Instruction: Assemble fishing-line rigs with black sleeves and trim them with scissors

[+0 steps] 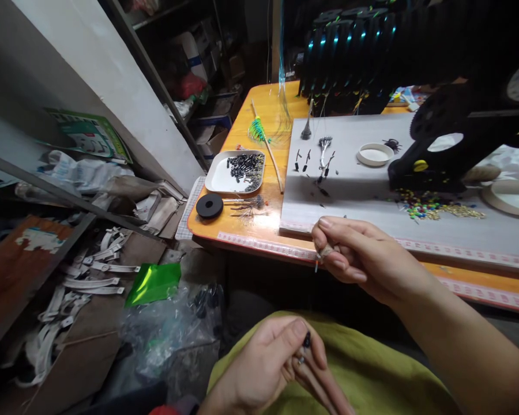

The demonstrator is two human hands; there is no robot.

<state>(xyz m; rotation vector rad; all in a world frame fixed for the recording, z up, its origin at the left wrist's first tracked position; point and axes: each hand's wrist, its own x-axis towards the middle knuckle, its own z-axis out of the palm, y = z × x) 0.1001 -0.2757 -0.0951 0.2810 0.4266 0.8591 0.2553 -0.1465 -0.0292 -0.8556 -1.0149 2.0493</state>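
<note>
Above my lap, my left hand (pixel 272 360) is closed, with a small black tube-shaped piece (pixel 307 339) pinched at the thumb and a bit of metal showing just below it. My right hand (pixel 363 253) hovers at the table's front edge, its thumb and fingers pinched together. A thin stick-like piece with a pale blue end (pixel 316 266) pokes down from those fingers; its upper part is hidden. Nearby on the grey board (pixel 350 216) lie dark clips (pixel 305 161) and a bundle of silvery wires (pixel 324 150). The two hands are apart.
A white tray (pixel 216 173) of black tubes and a black foam disc (pixel 209 206) sit at the orange table's (pixel 242 124) left end. Coloured beads (pixel 415 207) lie by a black machine stand (pixel 432 155). Shallow white dishes (pixel 375 154) stand on the board. Plastic bags (pixel 164 328) litter the lower left.
</note>
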